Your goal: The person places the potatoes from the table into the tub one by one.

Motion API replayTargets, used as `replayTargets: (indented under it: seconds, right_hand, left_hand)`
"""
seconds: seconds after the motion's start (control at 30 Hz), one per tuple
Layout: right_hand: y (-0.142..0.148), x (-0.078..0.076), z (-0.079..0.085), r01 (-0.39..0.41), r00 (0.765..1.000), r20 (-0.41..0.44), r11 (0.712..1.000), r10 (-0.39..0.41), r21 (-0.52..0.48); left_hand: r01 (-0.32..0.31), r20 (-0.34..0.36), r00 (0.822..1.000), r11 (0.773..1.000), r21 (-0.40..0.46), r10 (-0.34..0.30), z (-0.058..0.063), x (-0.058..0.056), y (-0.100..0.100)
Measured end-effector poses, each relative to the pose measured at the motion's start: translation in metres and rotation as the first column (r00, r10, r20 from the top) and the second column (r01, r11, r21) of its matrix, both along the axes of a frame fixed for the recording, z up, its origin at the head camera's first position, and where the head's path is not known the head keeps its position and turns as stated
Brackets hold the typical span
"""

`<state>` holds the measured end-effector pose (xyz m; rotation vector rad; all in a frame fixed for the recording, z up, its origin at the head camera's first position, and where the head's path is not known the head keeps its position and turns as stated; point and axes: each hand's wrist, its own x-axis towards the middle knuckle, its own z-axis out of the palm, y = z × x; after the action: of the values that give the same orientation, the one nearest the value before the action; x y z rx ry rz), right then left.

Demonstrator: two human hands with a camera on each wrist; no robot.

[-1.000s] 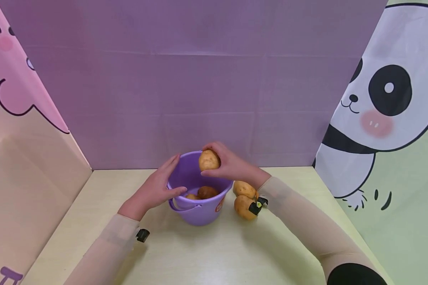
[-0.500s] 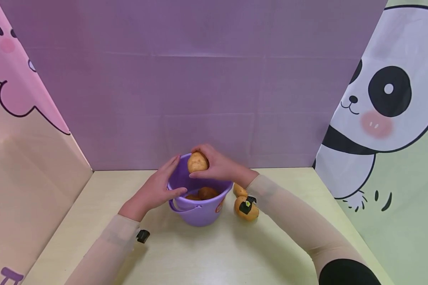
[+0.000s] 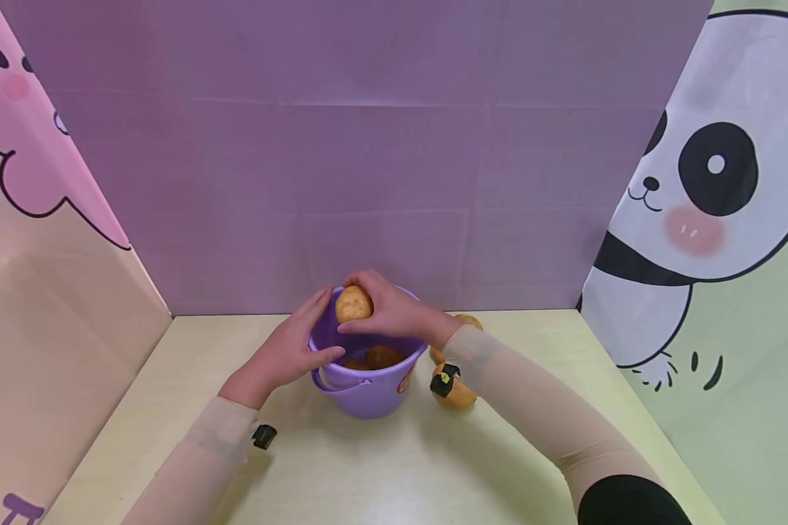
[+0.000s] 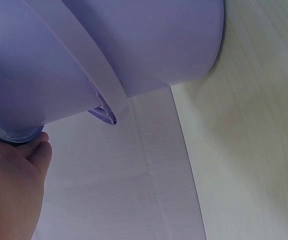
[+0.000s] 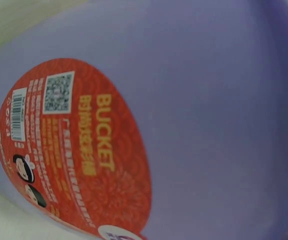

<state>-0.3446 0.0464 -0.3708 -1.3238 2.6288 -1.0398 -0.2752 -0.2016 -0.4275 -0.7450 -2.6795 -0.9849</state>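
Observation:
A purple bucket [image 3: 368, 397] stands upright on the table, with potatoes [image 3: 384, 356] lying at its bottom. My left hand [image 3: 285, 350] grips the bucket's left rim; the left wrist view shows that hand [image 4: 14, 180] at the rim, with the bucket's side [image 4: 149, 40] filling the upper left. Above the bucket's opening, my right hand [image 3: 397, 310] holds a tan potato [image 3: 354, 303] between thumb and fingers. In the right wrist view only the bucket's wall [image 5: 209, 100] and its red label [image 5: 84, 150] show; the right hand is out of that view.
Right of the bucket, potatoes [image 3: 458, 395] rest on the pale table [image 3: 341, 474], partly hidden by the right forearm. A purple wall [image 3: 381, 146] stands close behind the bucket. The bucket's handle [image 4: 84, 45] hangs down along its outer side.
My right hand has moved left and slightly down with the potato, further over the bucket's opening. The left hand stays on the rim, and the bucket has barely shifted.

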Motion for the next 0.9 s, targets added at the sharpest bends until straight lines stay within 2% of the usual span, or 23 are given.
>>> replayTargets:
  seconds: [0.37, 0.9]
  right_hand:
    - [-0.0046, -0.0003, -0.0062, -0.048, 0.999, 0.023, 0.999, 0.049, -0.016]
    - [-0.0058, -0.003, -0.0092, -0.07, 0.997, 0.027, 0.998, 0.07, -0.01]
  left_hand:
    - [0.008, -0.006, 1.0, 1.0, 0.004, -0.008, -0.0019, 0.0016, 0.0002]
    - [0.015, -0.02, 1.0, 1.0, 0.001, -0.015, -0.0016, -0.0008, -0.0002]
